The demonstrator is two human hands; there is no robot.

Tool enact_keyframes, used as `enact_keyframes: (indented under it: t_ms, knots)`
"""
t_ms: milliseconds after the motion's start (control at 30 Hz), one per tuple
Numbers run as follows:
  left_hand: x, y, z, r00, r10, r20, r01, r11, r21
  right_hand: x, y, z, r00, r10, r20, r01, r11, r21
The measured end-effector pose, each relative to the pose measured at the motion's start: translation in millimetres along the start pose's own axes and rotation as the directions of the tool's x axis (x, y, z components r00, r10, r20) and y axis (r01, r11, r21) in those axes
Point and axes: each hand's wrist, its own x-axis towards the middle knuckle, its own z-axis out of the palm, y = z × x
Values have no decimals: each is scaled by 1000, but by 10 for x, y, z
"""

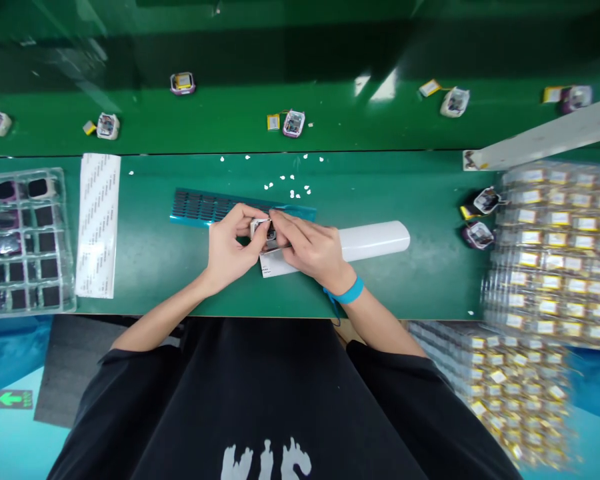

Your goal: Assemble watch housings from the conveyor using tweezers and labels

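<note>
My left hand (234, 243) is closed around a small white smartwatch case (257, 227), its open side showing dark inner parts. At the case's right edge, my right hand (313, 247) has its fingertips pressed together; what they pinch, if anything, is hidden. Under my hands lie a blue-green strip with rows of black pieces (200, 207) and a curled white sheet (377, 241). Small white stickers or tabs (293, 194) are scattered on the green table beyond my fingers.
Several opened watch cases with yellow batteries, one here (294, 124), line the far green surface. A clear tray (63, 240) and printed white sheets (99, 227) lie left. Stacked battery trays (490, 267) stand right, below a slanted white bar (540, 137). Two cases (479, 235) sit beside them.
</note>
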Motion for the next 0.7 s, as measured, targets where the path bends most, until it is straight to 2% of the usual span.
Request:
enact_keyframes:
  t_ms: [67,167,267,333,400,533,600,700]
  knots:
    - [11,8,1,999,-28,26,29,998,-53,46,-18,-28,996,92,19,-94,984,150]
    - [13,8,-2,997,-23,68,29,996,-85,148,-41,-92,960,259,103,-278,882,380]
    - [-1,-33,-11,996,7,84,-2,998,-56,228,-47,-127,913,336,233,-408,780,474]
    - [1,-79,-14,994,6,110,-3,1000,-31,250,-36,-116,895,356,268,-445,740,504]
    - [22,-115,-9,989,-10,147,14,1000,-23,257,-19,-93,887,386,254,-462,714,526]
    - [60,-46,-8,984,-18,178,25,999,-41,287,-15,-138,893,411,186,-444,726,526]
    - [11,70,-58,985,39,169,-39,999,1,292,-40,-246,891,421,169,-441,719,536]
    - [-189,245,-218,967,195,162,-218,967,135,216,-97,-459,859,494,136,-474,666,576]
